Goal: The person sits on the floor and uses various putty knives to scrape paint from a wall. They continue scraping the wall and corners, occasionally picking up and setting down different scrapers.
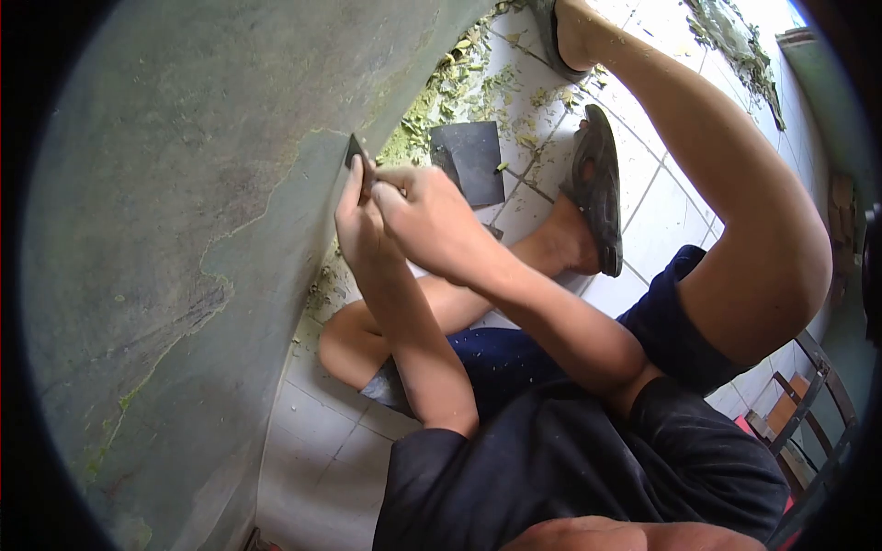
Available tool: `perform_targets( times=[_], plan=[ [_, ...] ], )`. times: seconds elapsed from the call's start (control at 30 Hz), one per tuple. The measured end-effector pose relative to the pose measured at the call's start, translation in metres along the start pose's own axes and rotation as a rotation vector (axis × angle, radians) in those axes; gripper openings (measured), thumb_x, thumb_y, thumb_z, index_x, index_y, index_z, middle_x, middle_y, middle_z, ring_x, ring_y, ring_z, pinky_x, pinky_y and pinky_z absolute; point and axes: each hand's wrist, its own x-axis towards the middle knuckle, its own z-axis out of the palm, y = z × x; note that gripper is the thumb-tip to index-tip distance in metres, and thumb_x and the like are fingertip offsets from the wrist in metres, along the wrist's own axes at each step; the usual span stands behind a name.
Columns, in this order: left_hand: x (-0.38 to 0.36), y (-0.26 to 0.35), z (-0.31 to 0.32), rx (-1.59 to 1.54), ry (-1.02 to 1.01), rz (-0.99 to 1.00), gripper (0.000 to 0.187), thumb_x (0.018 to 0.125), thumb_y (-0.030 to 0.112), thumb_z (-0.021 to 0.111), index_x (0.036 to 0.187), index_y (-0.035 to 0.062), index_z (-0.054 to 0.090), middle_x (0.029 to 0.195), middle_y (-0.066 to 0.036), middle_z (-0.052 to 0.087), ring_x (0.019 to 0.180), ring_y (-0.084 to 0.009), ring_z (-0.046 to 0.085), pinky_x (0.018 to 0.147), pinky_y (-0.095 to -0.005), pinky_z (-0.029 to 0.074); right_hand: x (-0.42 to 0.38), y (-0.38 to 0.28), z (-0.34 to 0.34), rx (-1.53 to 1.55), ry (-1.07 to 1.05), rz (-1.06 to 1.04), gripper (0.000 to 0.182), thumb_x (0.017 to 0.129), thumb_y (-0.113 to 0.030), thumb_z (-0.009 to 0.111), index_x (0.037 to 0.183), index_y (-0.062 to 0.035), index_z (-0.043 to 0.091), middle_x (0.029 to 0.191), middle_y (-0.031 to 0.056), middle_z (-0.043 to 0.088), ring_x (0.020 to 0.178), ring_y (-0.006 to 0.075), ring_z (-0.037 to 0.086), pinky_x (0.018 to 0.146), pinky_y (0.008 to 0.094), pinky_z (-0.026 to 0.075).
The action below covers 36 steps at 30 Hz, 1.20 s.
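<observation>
At the wall on the left, my left hand [361, 225] is closed on a scraper [355, 150], a dark flat piece with a pointed corner. The thumb lies along it, and its tip meets the painted wall [184, 156] beside a ragged paint edge. My right hand [424, 216] is bent in over the left one, with its fingers curled at the lower end of the scraper. Most of that end is hidden by the fingers. Just right of the hands, dark square sheets [473, 161] lie overlapping on the floor.
Greenish paint flakes [423, 119] are strewn over the white tiled floor [643, 197] along the wall. My bent legs and a dark sandal [602, 193] are close on the right. Larger peeled scraps [740, 50] lie at the upper right. A metal frame [818, 395] stands at the lower right.
</observation>
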Motion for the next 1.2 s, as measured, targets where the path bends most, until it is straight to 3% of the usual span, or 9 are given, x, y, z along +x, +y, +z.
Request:
perform_targets(
  times=[0.17, 0.27, 0.4, 0.53, 0.67, 0.8, 0.87, 0.93, 1.2],
  plan=[
    [0.021, -0.012, -0.032, -0.073, -0.056, -0.153, 0.019, 0.105, 0.020, 0.057, 0.109, 0.0040, 0.065, 0.098, -0.005, 0.066, 0.089, -0.0139, 0.062, 0.081, -0.0295, 0.051, 0.014, 0.001, -0.005, 0.090, -0.073, 0.280, 0.035, 0.097, -0.016, 0.050, 0.110, 0.0113, 0.068, 0.075, 0.0154, 0.067, 0.066, 0.0161, 0.061, 0.064, 0.0338, 0.049],
    [0.001, -0.011, 0.004, -0.082, 0.107, -0.021, 0.019, 0.104, 0.021, 0.059, 0.109, 0.0040, 0.066, 0.097, -0.004, 0.066, 0.088, -0.0140, 0.062, 0.080, -0.0291, 0.050, 0.005, 0.024, 0.012, 0.062, 0.132, -0.025, 0.032, 0.097, -0.015, 0.051, 0.104, 0.0094, 0.070, 0.071, 0.0109, 0.064, 0.060, 0.0140, 0.057, 0.056, 0.0313, 0.045],
    [0.009, -0.009, -0.009, 0.069, 0.023, -0.079, 0.024, 0.105, 0.027, 0.057, 0.107, 0.0053, 0.067, 0.094, -0.005, 0.066, 0.084, -0.0134, 0.062, 0.078, -0.0272, 0.050, 0.020, 0.028, 0.014, 0.068, 0.009, 0.235, 0.035, 0.097, -0.016, 0.049, 0.110, 0.0096, 0.069, 0.076, 0.0192, 0.070, 0.064, 0.0203, 0.062, 0.066, 0.0365, 0.051],
    [-0.001, -0.003, -0.004, -0.060, 0.020, -0.040, 0.023, 0.105, 0.025, 0.058, 0.111, 0.0043, 0.066, 0.095, -0.004, 0.066, 0.085, -0.0128, 0.063, 0.077, -0.0290, 0.050, 0.001, 0.016, 0.010, 0.052, 0.105, -0.075, 0.034, 0.096, -0.015, 0.048, 0.102, 0.0114, 0.069, 0.067, 0.0174, 0.062, 0.057, 0.0179, 0.055, 0.060, 0.0373, 0.047],
    [0.008, -0.001, -0.010, 0.109, 0.072, -0.059, 0.029, 0.108, 0.032, 0.050, 0.114, 0.0094, 0.067, 0.094, -0.002, 0.065, 0.086, -0.0110, 0.062, 0.077, -0.0284, 0.050, 0.005, -0.002, 0.003, 0.036, -0.021, 0.130, 0.035, 0.095, -0.015, 0.048, 0.105, 0.0114, 0.069, 0.068, 0.0220, 0.064, 0.062, 0.0213, 0.060, 0.065, 0.0397, 0.049],
    [0.008, -0.007, -0.006, 0.083, 0.083, 0.017, 0.028, 0.108, 0.032, 0.051, 0.107, 0.0089, 0.066, 0.089, -0.002, 0.064, 0.081, -0.0117, 0.061, 0.073, -0.0276, 0.049, 0.009, 0.018, 0.008, 0.004, 0.059, -0.053, 0.036, 0.096, -0.017, 0.047, 0.100, 0.0130, 0.067, 0.062, 0.0151, 0.059, 0.060, 0.0156, 0.055, 0.060, 0.0365, 0.047],
    [0.022, -0.011, -0.031, 0.039, -0.044, -0.050, 0.021, 0.104, 0.019, 0.058, 0.112, 0.0025, 0.067, 0.100, -0.004, 0.066, 0.095, -0.0130, 0.063, 0.087, -0.0285, 0.048, 0.013, 0.007, 0.000, 0.043, -0.036, 0.231, 0.035, 0.094, -0.016, 0.048, 0.100, 0.0112, 0.069, 0.066, 0.0209, 0.063, 0.064, 0.0200, 0.060, 0.066, 0.0375, 0.050],
    [0.018, -0.016, -0.019, -0.031, 0.063, -0.020, 0.026, 0.107, 0.029, 0.053, 0.112, 0.0082, 0.067, 0.092, -0.002, 0.066, 0.084, -0.0128, 0.063, 0.078, -0.0296, 0.051, 0.007, 0.009, 0.002, -0.035, 0.070, -0.028, 0.034, 0.094, -0.015, 0.048, 0.099, 0.0091, 0.071, 0.068, 0.0194, 0.065, 0.062, 0.0204, 0.060, 0.063, 0.0372, 0.049],
    [0.004, -0.012, -0.003, 0.022, 0.041, 0.079, 0.023, 0.104, 0.021, 0.060, 0.114, 0.0022, 0.067, 0.101, -0.003, 0.066, 0.094, -0.0119, 0.061, 0.085, -0.0279, 0.047, 0.002, 0.012, 0.001, 0.017, 0.062, 0.025, 0.034, 0.093, -0.015, 0.050, 0.105, 0.0068, 0.072, 0.075, 0.0245, 0.069, 0.068, 0.0258, 0.065, 0.072, 0.0389, 0.051]
  ],
)
